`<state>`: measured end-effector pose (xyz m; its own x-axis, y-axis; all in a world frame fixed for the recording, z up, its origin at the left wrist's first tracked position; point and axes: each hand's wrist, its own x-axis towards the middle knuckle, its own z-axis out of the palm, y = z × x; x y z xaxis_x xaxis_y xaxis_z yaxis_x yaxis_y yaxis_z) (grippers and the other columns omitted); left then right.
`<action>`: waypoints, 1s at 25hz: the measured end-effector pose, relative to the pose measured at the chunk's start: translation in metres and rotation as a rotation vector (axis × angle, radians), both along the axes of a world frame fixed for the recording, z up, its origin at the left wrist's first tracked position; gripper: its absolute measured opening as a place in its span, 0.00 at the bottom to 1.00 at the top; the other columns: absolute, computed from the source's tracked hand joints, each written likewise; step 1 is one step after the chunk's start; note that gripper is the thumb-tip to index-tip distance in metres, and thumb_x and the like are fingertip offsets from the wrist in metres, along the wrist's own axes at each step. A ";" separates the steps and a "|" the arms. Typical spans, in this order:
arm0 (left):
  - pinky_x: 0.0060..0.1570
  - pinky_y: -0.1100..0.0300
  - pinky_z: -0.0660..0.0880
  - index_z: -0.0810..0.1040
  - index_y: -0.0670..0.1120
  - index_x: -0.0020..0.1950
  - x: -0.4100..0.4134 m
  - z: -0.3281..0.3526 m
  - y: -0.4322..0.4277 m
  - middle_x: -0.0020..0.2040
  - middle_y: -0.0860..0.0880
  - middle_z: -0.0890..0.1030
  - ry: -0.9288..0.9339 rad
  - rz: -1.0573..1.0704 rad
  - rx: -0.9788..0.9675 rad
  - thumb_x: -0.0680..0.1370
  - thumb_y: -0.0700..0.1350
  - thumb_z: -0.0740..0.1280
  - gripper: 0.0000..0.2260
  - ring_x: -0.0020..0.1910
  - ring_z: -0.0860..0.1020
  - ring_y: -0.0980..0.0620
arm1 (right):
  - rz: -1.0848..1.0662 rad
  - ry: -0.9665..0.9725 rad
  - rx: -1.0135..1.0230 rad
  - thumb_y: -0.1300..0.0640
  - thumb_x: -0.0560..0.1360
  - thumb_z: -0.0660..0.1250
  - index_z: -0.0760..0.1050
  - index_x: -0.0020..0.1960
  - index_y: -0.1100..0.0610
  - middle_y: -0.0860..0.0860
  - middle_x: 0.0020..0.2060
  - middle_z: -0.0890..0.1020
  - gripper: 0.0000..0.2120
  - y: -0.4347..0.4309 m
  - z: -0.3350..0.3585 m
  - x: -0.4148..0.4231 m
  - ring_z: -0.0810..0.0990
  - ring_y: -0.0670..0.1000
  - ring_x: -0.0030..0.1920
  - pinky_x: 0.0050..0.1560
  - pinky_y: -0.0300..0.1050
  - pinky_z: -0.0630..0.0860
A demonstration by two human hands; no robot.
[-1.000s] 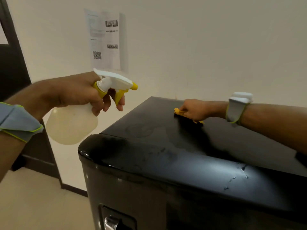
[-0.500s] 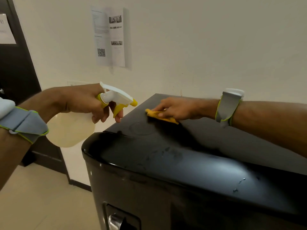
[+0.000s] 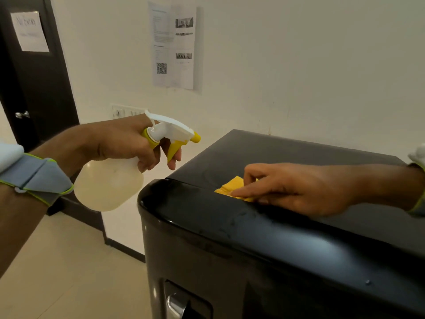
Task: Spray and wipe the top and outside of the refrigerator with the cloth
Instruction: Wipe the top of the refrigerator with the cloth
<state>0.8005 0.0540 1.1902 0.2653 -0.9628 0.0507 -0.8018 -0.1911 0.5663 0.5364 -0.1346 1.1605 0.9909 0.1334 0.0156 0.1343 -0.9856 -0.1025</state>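
Glossy black refrigerator top (image 3: 299,153): right hand (image 3: 303,189) pinches folded yellow cloth (image 3: 231,186) (near front edge); left hand (image 3: 119,141) fingers (image 3: 149,161) wrap translucent spray bottle (image 3: 108,183).

Soft indoor light, slight blur, wide-angle distortion

A cream wall (image 3: 299,54) carries a printed notice with a QR code (image 3: 174,46) and a switch plate (image 3: 125,110), beside a dark door (image 3: 39,84) with a paper sign (image 3: 30,31) and metal handle (image 3: 22,114), above dark skirting (image 3: 126,250) and beige floor (image 3: 69,272).
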 end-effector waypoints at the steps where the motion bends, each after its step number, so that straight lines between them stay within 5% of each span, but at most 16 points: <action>1: 0.40 0.57 0.74 0.77 0.48 0.49 -0.002 0.001 0.000 0.36 0.50 0.80 -0.001 0.003 0.002 0.58 0.44 0.69 0.20 0.41 0.78 0.47 | -0.027 -0.020 -0.026 0.54 0.81 0.59 0.71 0.70 0.44 0.46 0.48 0.70 0.19 -0.003 0.003 0.007 0.73 0.44 0.46 0.50 0.35 0.69; 9: 0.40 0.59 0.72 0.78 0.51 0.42 -0.026 -0.006 -0.002 0.32 0.60 0.81 0.017 -0.008 0.014 0.58 0.43 0.67 0.14 0.40 0.77 0.48 | -0.175 -0.046 -0.091 0.55 0.82 0.58 0.70 0.73 0.50 0.46 0.45 0.68 0.19 0.001 0.001 0.036 0.70 0.47 0.47 0.57 0.46 0.72; 13: 0.43 0.56 0.74 0.76 0.52 0.48 -0.015 -0.008 0.008 0.36 0.53 0.80 0.016 0.053 0.002 0.58 0.45 0.69 0.19 0.43 0.78 0.44 | -0.022 -0.015 -0.107 0.58 0.82 0.59 0.71 0.72 0.50 0.48 0.49 0.68 0.19 0.006 -0.003 0.054 0.70 0.45 0.49 0.57 0.37 0.69; 16: 0.43 0.55 0.75 0.77 0.52 0.48 -0.009 -0.006 0.012 0.38 0.51 0.79 0.036 0.059 -0.005 0.57 0.45 0.69 0.19 0.43 0.78 0.44 | -0.203 -0.054 -0.186 0.55 0.83 0.57 0.71 0.71 0.47 0.48 0.48 0.67 0.18 -0.008 0.002 0.076 0.75 0.52 0.52 0.59 0.48 0.74; 20: 0.40 0.58 0.74 0.78 0.53 0.44 0.000 -0.003 0.003 0.36 0.52 0.80 0.023 0.012 0.023 0.58 0.45 0.69 0.16 0.42 0.78 0.46 | -0.012 -0.021 -0.118 0.58 0.82 0.58 0.71 0.71 0.48 0.48 0.51 0.68 0.18 0.008 -0.010 0.092 0.73 0.48 0.52 0.56 0.38 0.71; 23: 0.38 0.62 0.73 0.79 0.63 0.38 0.002 0.001 -0.004 0.33 0.58 0.81 -0.002 -0.048 0.034 0.62 0.41 0.73 0.15 0.38 0.78 0.51 | -0.277 -0.072 -0.240 0.59 0.81 0.58 0.73 0.67 0.45 0.51 0.52 0.68 0.18 -0.020 0.000 0.111 0.77 0.56 0.54 0.56 0.48 0.77; 25: 0.37 0.64 0.74 0.78 0.63 0.38 0.010 0.002 -0.009 0.32 0.60 0.81 -0.016 -0.083 0.035 0.64 0.38 0.73 0.18 0.36 0.79 0.54 | -0.271 -0.081 -0.209 0.60 0.81 0.58 0.73 0.68 0.47 0.50 0.53 0.68 0.18 -0.009 -0.004 0.121 0.76 0.54 0.55 0.58 0.46 0.75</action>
